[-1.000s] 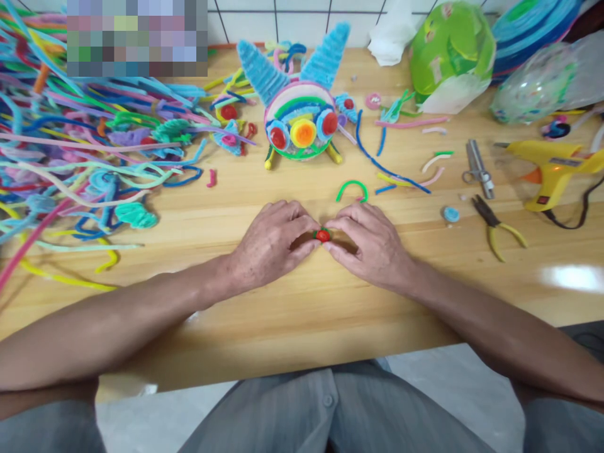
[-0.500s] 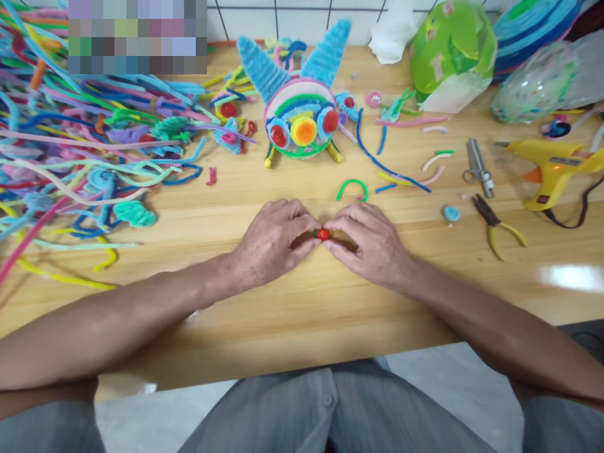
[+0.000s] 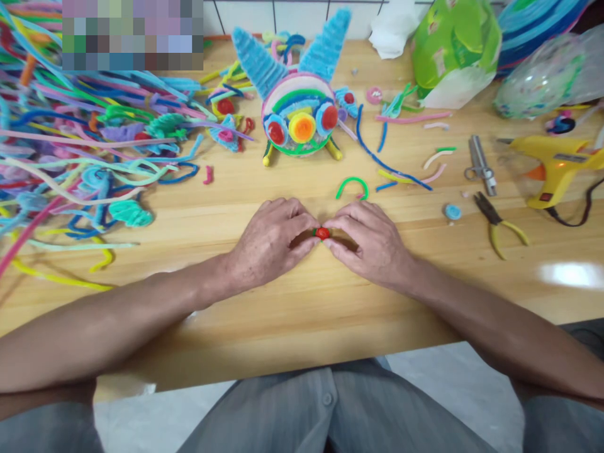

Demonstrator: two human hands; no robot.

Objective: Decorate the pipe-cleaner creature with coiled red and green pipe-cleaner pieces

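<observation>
Between my fingertips is a small red coil of pipe cleaner (image 3: 322,233) with a bit of green at its left side. My left hand (image 3: 278,239) pinches it from the left, and my right hand (image 3: 370,242) pinches it from the right. The two hands nearly meet just above the wooden table. Beyond them stands a round pipe-cleaner figure (image 3: 302,100) with tall blue ears, red-and-blue eyes and an orange-yellow nose. A curved green pipe cleaner (image 3: 353,182) lies just past my hands. The fingertips partly hide the red coil.
A big heap of pipe cleaners (image 3: 108,138) covers the left side. On the right lie pliers (image 3: 497,223), scissors (image 3: 481,165), a yellow glue gun (image 3: 550,167) and a blue coil (image 3: 452,211). A green package (image 3: 455,44) stands at the back against a tiled wall.
My hands keep their pinch on the red coil, which seems to have turned very slightly. The camera view has tilted a little; nothing else on the table has moved.
</observation>
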